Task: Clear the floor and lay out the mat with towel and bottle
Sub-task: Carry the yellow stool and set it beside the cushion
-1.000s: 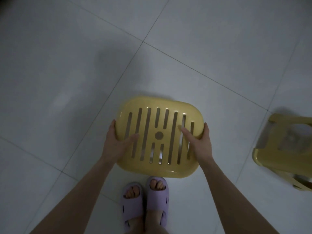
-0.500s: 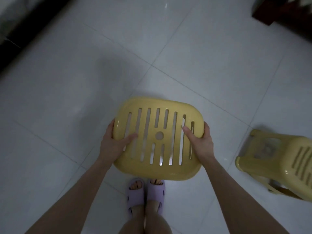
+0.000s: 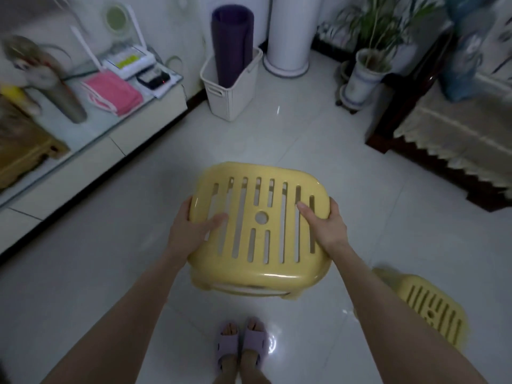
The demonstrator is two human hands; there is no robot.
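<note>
The left hand (image 3: 188,231) is grasping the left edge of a yellow stool (image 3: 260,223), thumb lying on the slatted seat; the right hand (image 3: 327,228) is gripping the right edge likewise; a second stool (image 3: 432,311) is sitting on the floor (image 3: 110,245) at right; the rolled purple mat (image 3: 232,42) is standing upright in a white bin (image 3: 232,98); the pink towel (image 3: 113,92) is lying folded on the glass surface (image 3: 91,128).

Both hands on the yellow stool (image 3: 259,217), lifted at frame centre | left hand (image 3: 189,232) and right hand (image 3: 327,227) gripping its sides | rolled purple mat (image 3: 232,44) upright in white bin (image 3: 230,94), top centre | pink towel (image 3: 113,92) upper left
</note>
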